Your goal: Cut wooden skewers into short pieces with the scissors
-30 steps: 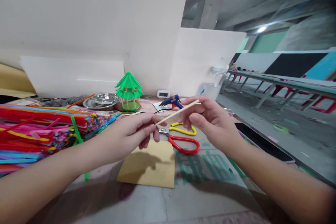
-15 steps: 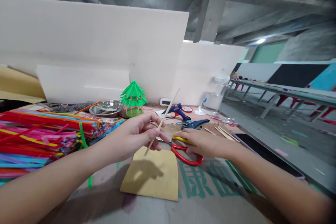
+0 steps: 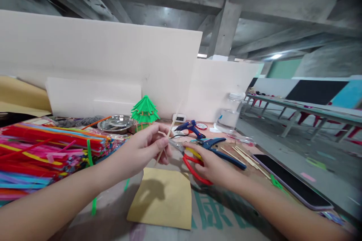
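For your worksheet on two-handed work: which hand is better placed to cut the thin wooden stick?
The right hand: its fingers are already in the red-handled scissors, blades pointing at the stick, which the left hand pinches upright.

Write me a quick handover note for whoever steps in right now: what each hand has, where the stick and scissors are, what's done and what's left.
Left hand: pinching a thin wooden stick, tilted up and to the right.
Right hand: gripping the red-handled scissors, blades pointing at the stick, close to the left fingers.
Nearby: tan card on the table beneath the hands, spare sticks and blue pliers to the right, glue gun behind.
Done: stick and scissors both in hand.
Left: the stick looks uncut; whether the blades touch it is unclear.
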Tool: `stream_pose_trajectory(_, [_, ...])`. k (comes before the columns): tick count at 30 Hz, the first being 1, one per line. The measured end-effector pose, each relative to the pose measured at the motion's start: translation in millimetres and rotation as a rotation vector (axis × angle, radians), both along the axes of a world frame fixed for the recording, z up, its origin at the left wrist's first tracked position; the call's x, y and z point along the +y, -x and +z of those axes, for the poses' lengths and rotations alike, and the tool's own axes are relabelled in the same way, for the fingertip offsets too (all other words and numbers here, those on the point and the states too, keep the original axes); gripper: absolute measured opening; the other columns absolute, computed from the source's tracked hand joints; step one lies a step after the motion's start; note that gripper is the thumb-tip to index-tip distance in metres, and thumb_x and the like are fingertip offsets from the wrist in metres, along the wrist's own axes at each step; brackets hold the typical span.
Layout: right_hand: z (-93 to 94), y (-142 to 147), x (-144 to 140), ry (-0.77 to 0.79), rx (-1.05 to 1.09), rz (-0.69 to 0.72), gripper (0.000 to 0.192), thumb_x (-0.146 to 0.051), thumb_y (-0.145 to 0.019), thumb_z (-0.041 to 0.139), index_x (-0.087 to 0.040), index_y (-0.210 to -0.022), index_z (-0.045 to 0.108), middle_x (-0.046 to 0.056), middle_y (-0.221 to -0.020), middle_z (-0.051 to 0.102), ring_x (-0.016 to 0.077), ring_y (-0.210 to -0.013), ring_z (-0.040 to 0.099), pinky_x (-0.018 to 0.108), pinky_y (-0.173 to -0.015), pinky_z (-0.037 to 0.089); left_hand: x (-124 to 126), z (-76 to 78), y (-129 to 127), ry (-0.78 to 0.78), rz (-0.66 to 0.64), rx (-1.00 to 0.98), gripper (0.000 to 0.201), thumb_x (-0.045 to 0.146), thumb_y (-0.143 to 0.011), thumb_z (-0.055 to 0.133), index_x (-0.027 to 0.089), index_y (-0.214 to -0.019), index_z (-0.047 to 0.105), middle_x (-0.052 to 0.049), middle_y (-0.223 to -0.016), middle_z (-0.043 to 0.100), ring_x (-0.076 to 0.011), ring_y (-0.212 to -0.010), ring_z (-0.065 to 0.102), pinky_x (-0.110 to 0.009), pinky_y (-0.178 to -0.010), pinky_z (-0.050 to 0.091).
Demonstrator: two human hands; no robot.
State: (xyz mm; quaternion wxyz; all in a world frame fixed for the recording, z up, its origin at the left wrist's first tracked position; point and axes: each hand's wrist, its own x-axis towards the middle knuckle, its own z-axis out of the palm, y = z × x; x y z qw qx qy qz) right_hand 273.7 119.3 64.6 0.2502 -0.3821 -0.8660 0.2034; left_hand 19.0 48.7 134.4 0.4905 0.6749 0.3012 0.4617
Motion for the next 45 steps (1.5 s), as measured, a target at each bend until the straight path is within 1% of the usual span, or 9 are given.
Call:
stream_pose_trajectory(3, [5.3, 6, -5, 0.131, 0.320, -0.030, 0.051, -0.026, -0.085, 0.063, -0.026, -0.134, 0.047, 0.005, -0.105, 0.066, 0.0200, -0.093, 0.064, 0.036, -0.086, 0.052, -2, 4.9, 2, -0.076, 0.071, -0.063, 0.031, 0.046, -0.091, 0.066, 0.018, -0.096, 0.053, 0.005, -0.068, 0.061, -0.0081, -0.059, 0.060, -0.020, -0.057, 0.048])
stream_pose_trajectory(6, [12.8, 6, -16, 0.211, 0.462, 0.047, 0.044, -0.044, -0.090, 0.064, -0.027, -0.126, 0.044, -0.005, -0.077, 0.049, 0.0140, -0.065, 0.049, 0.028, -0.064, 0.047, -1, 6.2, 5, -0.088, 0.121, -0.046, 0.024, 0.041, -0.095, 0.060, 0.018, -0.096, 0.056, 0.005, -0.068, 0.059, -0.0070, -0.054, 0.056, -0.019, -0.052, 0.045])
stream_pose_trajectory(9, [17.2, 5, -31, 0.131, 0.437, 0.159, 0.045, -0.056, -0.093, 0.057, -0.029, -0.128, 0.048, 0.001, -0.091, 0.053, 0.0162, -0.077, 0.051, 0.030, -0.072, 0.047, 1, 4.8, 8, -0.121, 0.179, -0.001, 0.023, 0.041, -0.098, 0.055, 0.018, -0.096, 0.059, 0.006, -0.067, 0.055, -0.0056, -0.050, 0.047, -0.018, -0.045, 0.037])
stream_pose_trajectory(13, [18.5, 8, -46, 0.146, 0.385, 0.120, 0.054, -0.062, -0.095, 0.050, -0.032, -0.139, 0.044, 0.008, -0.113, 0.058, 0.0222, -0.096, 0.057, 0.037, -0.085, 0.049, -1, 5.4, 7, -0.204, 0.247, 0.083, 0.026, 0.042, -0.099, 0.052, 0.018, -0.097, 0.060, 0.005, -0.070, 0.051, -0.0058, -0.052, 0.038, -0.019, -0.046, 0.029])
stream_pose_trajectory(22, [16.5, 14, -55, 0.211, 0.309, 0.145, 0.069, -0.078, -0.084, 0.053, -0.027, -0.129, 0.047, 0.006, -0.107, 0.054, 0.0239, -0.097, 0.055, 0.039, -0.085, 0.049, -6, 2.9, 2, -0.395, 0.354, 0.378, 0.028, 0.039, -0.102, 0.043, 0.019, -0.104, 0.063, 0.001, -0.081, 0.060, -0.0146, -0.073, 0.053, -0.025, -0.065, 0.040])
stream_pose_trajectory(29, [16.9, 18, -58, 0.256, 0.341, 0.212, 0.071, -0.075, -0.086, 0.055, -0.026, -0.136, 0.044, 0.007, -0.111, 0.052, 0.0225, -0.097, 0.052, 0.035, -0.087, 0.048, -9, -6.6, -1, -0.566, 0.411, 0.600, 0.029, 0.032, -0.102, 0.040, 0.018, -0.090, 0.062, 0.001, -0.072, 0.062, -0.0136, -0.064, 0.056, -0.025, -0.060, 0.037])
stream_pose_trajectory(35, [20.6, 20, -62, 0.308, 0.347, 0.226, 0.069, -0.074, -0.087, 0.054, -0.026, -0.135, 0.045, 0.007, -0.112, 0.051, 0.0196, -0.089, 0.051, 0.031, -0.076, 0.048, -12, -8.9, -2, -0.603, 0.446, 0.638, 0.026, 0.030, -0.103, 0.040, 0.018, -0.101, 0.063, -0.003, -0.087, 0.071, -0.0161, -0.074, 0.065, -0.026, -0.064, 0.041])
stream_pose_trajectory(40, [16.6, 19, -62, 0.326, 0.340, 0.219, 0.066, -0.073, -0.088, 0.053, -0.026, -0.134, 0.046, 0.006, -0.111, 0.052, 0.0203, -0.091, 0.051, 0.033, -0.078, 0.049, -13, -9.8, -3, -0.635, 0.481, 0.703, 0.028, 0.030, -0.102, 0.039, 0.017, -0.101, 0.064, -0.004, -0.082, 0.071, -0.0160, -0.066, 0.064, -0.026, -0.059, 0.039])
stream_pose_trajectory(45, [14.7, 18, -61, 0.311, 0.338, 0.219, 0.066, -0.069, -0.091, 0.052, -0.028, -0.142, 0.044, 0.007, -0.113, 0.054, 0.0218, -0.094, 0.055, 0.035, -0.081, 0.050, -11, -11.2, -4, -0.626, 0.494, 0.720, 0.030, 0.028, -0.100, 0.039, 0.016, -0.106, 0.065, -0.006, -0.089, 0.074, -0.0197, -0.076, 0.069, -0.027, -0.062, 0.043])
